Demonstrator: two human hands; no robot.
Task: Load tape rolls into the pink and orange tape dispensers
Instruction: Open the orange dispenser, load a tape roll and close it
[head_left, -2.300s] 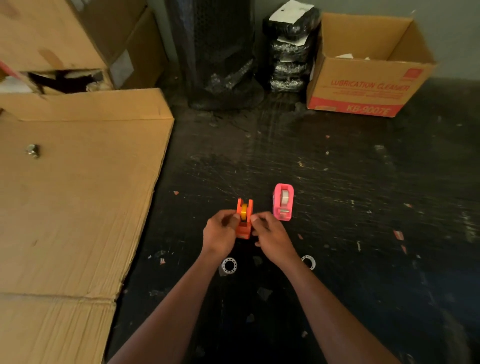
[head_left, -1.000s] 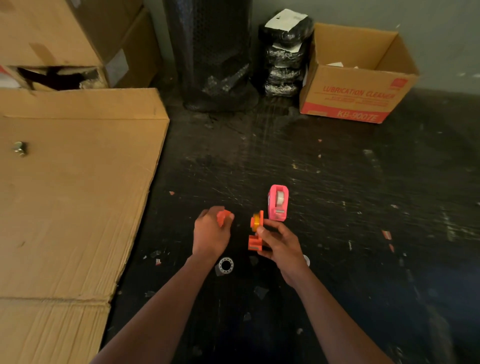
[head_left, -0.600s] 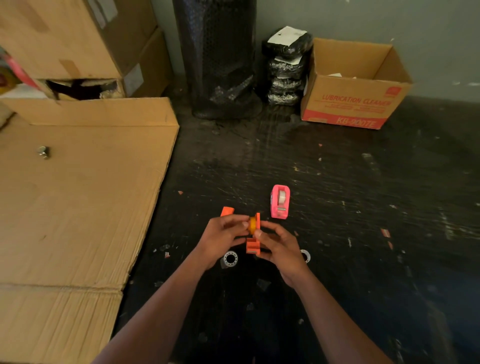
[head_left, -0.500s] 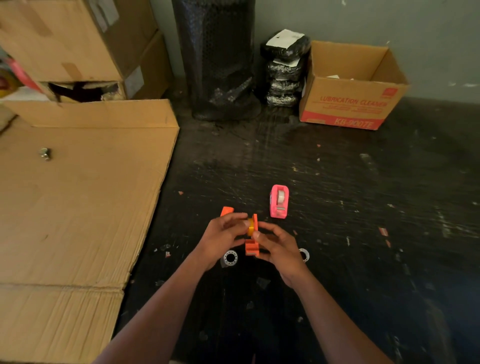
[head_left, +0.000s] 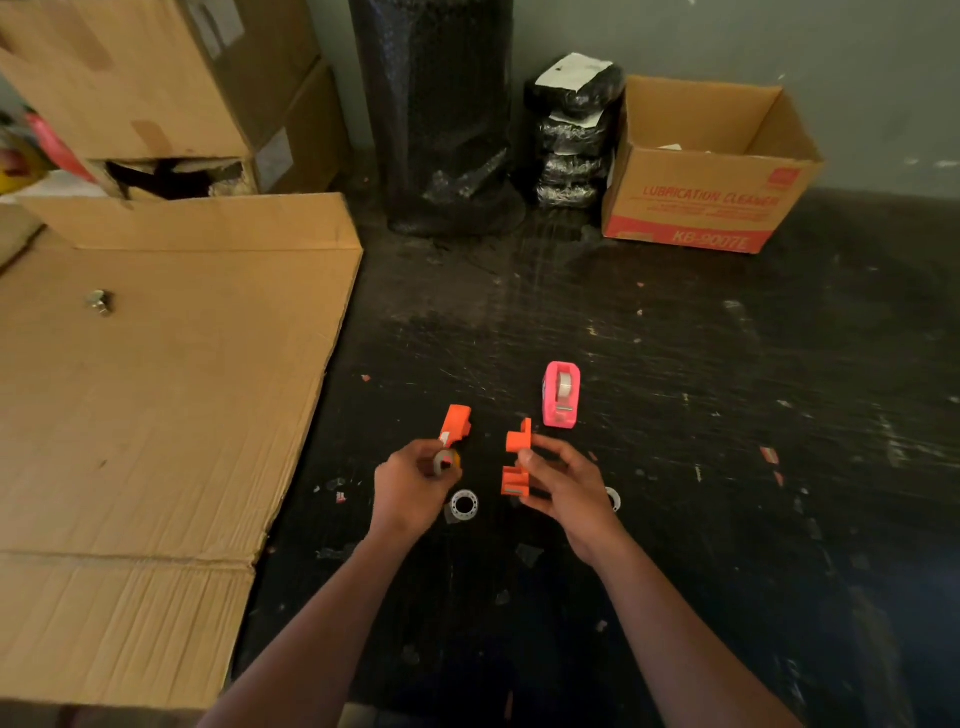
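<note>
The orange dispenser is in two pieces. My right hand (head_left: 563, 486) grips one orange half (head_left: 517, 457) upright above the black table. The other orange half (head_left: 456, 425) lies on the table just beyond my left hand (head_left: 413, 483). My left hand pinches a small tape roll (head_left: 447, 461) with a yellow side, held apart from both halves. The pink dispenser (head_left: 560, 394) stands on the table beyond my right hand, with a pale roll seated in it.
A clear empty tape core (head_left: 464, 504) lies between my hands, another (head_left: 613, 500) sits behind my right hand. Flattened cardboard (head_left: 156, 395) covers the left side, with a small metal nut (head_left: 100, 302) on it. Boxes (head_left: 711, 171), black wrapped bundles (head_left: 571, 130) and a black roll (head_left: 436, 114) line the back.
My left hand has pulled the tape roll off the orange half held in my right hand and moved it left. The hands are now apart.
</note>
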